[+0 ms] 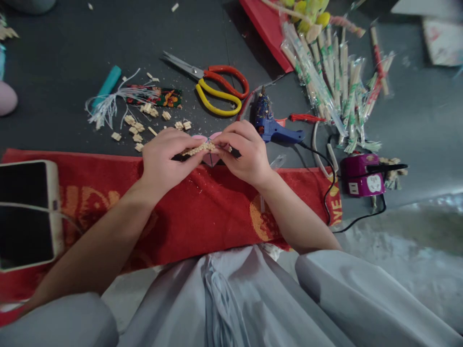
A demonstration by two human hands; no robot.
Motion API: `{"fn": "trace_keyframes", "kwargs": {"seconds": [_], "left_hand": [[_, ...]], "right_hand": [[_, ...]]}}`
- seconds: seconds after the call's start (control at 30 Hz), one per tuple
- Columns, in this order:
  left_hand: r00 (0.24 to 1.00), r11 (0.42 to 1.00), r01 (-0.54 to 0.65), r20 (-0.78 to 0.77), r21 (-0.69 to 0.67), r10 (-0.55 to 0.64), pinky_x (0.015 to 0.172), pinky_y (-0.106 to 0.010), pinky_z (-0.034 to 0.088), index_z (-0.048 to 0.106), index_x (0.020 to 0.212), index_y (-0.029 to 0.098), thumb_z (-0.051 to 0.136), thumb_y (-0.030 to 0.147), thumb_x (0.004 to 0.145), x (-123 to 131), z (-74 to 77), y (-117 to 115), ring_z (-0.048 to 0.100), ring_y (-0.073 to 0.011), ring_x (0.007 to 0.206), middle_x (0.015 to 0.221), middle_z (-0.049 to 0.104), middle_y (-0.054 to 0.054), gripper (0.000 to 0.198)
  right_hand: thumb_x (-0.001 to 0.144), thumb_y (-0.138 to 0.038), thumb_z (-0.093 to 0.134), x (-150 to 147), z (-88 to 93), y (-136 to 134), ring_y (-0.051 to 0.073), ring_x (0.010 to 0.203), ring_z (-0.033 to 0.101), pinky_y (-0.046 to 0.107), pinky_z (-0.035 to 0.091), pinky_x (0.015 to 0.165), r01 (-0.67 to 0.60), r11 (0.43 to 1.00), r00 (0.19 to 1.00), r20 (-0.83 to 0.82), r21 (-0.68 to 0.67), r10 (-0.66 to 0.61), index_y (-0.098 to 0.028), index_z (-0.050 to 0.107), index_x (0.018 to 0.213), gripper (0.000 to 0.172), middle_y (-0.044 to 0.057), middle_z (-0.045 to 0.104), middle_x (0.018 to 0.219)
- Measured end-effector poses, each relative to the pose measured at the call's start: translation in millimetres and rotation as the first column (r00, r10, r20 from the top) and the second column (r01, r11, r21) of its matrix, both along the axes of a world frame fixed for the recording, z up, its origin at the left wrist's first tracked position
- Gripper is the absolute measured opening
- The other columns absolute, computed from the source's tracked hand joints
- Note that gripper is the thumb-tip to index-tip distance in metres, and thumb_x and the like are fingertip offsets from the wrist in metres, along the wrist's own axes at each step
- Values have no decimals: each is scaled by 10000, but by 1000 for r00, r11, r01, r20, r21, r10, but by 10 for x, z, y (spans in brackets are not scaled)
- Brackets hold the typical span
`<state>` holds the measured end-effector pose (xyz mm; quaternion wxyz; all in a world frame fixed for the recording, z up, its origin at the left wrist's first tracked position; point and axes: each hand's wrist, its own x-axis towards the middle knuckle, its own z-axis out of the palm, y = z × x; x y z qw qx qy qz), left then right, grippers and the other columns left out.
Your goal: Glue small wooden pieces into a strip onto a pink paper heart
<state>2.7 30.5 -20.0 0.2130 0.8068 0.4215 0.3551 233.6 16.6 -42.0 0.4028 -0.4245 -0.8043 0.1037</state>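
My left hand point(164, 156) and my right hand point(244, 152) meet at the middle of the dark table, just above a red cloth point(202, 212). Both pinch a short strip of small pale wooden pieces point(198, 149) joined side by side. The strip lies across a pink heart-shaped piece point(211, 157) that shows between my fingers. Fingers of both hands are curled closed round the strip's ends. A blue glue gun point(269, 123) lies just right of my right hand.
Scissors with red and yellow handles point(213, 86) lie beyond my hands. Loose wooden bits point(139, 127), white strips and a teal tube point(106, 86) sit at the left. Wrapped chopsticks point(333, 82) pile at the right. A purple power socket point(361, 176) and a phone point(27, 212) flank the cloth.
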Motion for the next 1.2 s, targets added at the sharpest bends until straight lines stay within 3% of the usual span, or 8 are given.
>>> {"fn": "trace_keyframes", "kwargs": {"seconds": [0.2, 0.5, 0.77, 0.9, 1.07, 1.2], "left_hand": [[999, 1000, 16, 35, -10, -16, 982, -516, 660, 810, 1030, 347, 716, 442, 1067, 7, -20, 0, 814, -268, 1008, 1030, 851, -14, 138], [1000, 1000, 7, -13, -27, -8, 989, -536, 654, 804, 1034, 345, 704, 483, 1062, -8, 13, 13, 809, -276, 988, 1037, 856, -18, 172], [999, 1000, 1, -34, -22, -2, 1072, -527, 629, 763, 1124, 360, 658, 480, 1108, -3, 118, -32, 783, -278, 1118, 1136, 839, -13, 161], [999, 997, 47, 21, 63, -49, 1034, -480, 631, 741, 1129, 347, 677, 414, 1109, -13, 67, -6, 793, -254, 1089, 1117, 838, 0, 95], [983, 922, 117, 86, 370, -159, 810, -399, 642, 727, 1115, 326, 795, 372, 1049, -1, -43, 64, 787, -211, 898, 1028, 841, 23, 106], [989, 943, 60, 111, 326, -102, 855, -416, 647, 730, 1086, 335, 780, 354, 1069, 18, -51, 50, 790, -205, 928, 1032, 833, 27, 57]], "right_hand": [[1144, -463, 529, 22, -12, 7, 239, 958, 640, 482, 570, 946, -38, 998, 999, -7, -46, 38, -237, 750, 1100, 318, 75, 671, 1006], [1152, -406, 526, -1, 20, 5, 212, 928, 665, 421, 588, 871, -35, 998, 998, -42, 44, 37, -223, 761, 1080, 306, 68, 699, 977], [1115, -612, 563, 13, 84, -17, 218, 930, 677, 426, 617, 910, -27, 996, 996, -84, -83, 20, -240, 793, 1138, 438, 71, 740, 1004], [1119, -617, 560, 10, 108, -29, 192, 908, 678, 375, 611, 882, -61, 995, 991, -126, -77, 50, -228, 797, 1099, 456, 58, 745, 980], [1123, -562, 597, 6, 119, -22, 178, 907, 690, 359, 611, 877, -84, 996, 983, -164, -22, 79, -217, 789, 1084, 396, 49, 740, 966], [1118, -529, 620, 18, 131, -22, 184, 918, 692, 373, 620, 881, -92, 996, 980, -174, 13, 93, -222, 778, 1097, 346, 48, 733, 974]]}}
